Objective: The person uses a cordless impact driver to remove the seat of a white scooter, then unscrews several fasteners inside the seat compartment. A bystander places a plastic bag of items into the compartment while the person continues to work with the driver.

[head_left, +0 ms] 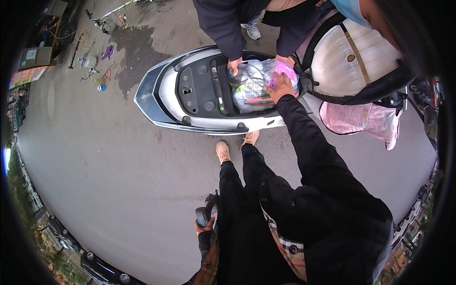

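Note:
A scooter stands crosswise before me, its seat lifted and tipped back to the right. Its storage compartment is filled with a printed clear plastic bag of mixed items; a pink bundle shows at its right end. My right hand lies on top of that bag, fingers spread, beside the pink part. Low at my left side, my left hand is closed around a dark handheld device with a screen-like face. A further black object by it is hard to make out.
Across the scooter another person leans in, one hand at the bag's left end and the other hand by the pink bundle. A pink quilted cover hangs at the right. A wire basket, hoses and a blue can are farther left.

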The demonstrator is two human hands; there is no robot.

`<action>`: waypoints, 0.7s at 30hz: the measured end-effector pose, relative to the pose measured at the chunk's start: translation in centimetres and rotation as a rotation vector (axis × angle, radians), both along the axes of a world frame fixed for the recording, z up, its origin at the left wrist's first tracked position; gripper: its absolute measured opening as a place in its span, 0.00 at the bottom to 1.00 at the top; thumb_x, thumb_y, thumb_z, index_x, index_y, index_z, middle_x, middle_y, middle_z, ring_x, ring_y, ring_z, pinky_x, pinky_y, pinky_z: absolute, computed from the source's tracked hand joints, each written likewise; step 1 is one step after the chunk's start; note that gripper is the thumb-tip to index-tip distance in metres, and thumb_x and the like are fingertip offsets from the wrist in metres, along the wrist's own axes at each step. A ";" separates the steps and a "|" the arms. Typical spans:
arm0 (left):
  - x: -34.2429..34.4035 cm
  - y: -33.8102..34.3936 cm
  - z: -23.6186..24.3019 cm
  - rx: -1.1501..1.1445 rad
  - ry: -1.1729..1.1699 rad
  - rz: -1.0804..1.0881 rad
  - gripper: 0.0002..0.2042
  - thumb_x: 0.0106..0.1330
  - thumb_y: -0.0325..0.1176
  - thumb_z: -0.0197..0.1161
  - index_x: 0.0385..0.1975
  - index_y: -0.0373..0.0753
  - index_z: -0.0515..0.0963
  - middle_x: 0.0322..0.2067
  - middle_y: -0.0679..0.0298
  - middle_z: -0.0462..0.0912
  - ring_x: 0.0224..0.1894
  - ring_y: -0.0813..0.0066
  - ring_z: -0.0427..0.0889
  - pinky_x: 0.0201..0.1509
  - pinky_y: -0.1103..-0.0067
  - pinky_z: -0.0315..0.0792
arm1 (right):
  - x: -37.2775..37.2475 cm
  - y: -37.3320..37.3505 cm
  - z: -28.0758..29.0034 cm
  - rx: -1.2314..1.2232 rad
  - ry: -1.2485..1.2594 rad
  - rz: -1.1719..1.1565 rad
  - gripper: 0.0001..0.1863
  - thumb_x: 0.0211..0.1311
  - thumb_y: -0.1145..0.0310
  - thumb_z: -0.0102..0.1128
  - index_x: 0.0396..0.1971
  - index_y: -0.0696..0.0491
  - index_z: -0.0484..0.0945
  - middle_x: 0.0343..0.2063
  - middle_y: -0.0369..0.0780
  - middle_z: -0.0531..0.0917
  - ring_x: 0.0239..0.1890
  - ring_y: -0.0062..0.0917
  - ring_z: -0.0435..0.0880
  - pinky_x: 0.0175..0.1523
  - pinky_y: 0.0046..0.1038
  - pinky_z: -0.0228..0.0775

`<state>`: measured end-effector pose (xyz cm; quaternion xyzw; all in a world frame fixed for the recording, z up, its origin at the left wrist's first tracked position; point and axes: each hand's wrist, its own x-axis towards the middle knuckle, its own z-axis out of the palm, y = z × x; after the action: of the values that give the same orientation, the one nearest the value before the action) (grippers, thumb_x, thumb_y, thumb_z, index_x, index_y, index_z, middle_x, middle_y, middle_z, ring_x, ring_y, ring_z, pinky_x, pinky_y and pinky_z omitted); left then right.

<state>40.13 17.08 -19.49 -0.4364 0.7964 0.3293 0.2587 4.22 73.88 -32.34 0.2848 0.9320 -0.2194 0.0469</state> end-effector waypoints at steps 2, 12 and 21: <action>-1.0 -0.4 0.0 0.013 0.022 -0.035 0.36 0.49 0.43 0.85 0.55 0.35 0.74 0.42 0.59 0.85 0.41 0.69 0.82 0.49 0.69 0.77 | 0.5 0.6 -0.3 0.027 -0.111 0.093 0.50 0.52 0.38 0.70 0.74 0.43 0.64 0.76 0.52 0.55 0.77 0.51 0.54 0.77 0.46 0.52; -2.6 -2.8 0.3 0.025 0.025 -0.072 0.33 0.49 0.40 0.85 0.53 0.36 0.75 0.40 0.61 0.85 0.39 0.71 0.82 0.47 0.71 0.77 | 1.5 -1.2 -0.8 0.001 -0.414 0.135 0.56 0.54 0.33 0.64 0.79 0.44 0.53 0.79 0.50 0.49 0.79 0.51 0.51 0.78 0.51 0.46; -3.4 -4.0 0.1 -0.032 -0.087 -0.135 0.42 0.43 0.48 0.87 0.56 0.33 0.74 0.43 0.56 0.85 0.42 0.66 0.83 0.50 0.67 0.77 | 1.1 -0.5 0.9 -0.098 -0.426 0.126 0.55 0.53 0.35 0.67 0.77 0.45 0.57 0.79 0.49 0.50 0.79 0.49 0.50 0.78 0.50 0.46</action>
<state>36.74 13.08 -19.40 -0.3996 0.8173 0.2789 0.3076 5.27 73.42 -31.40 0.2635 0.9051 -0.1959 0.2702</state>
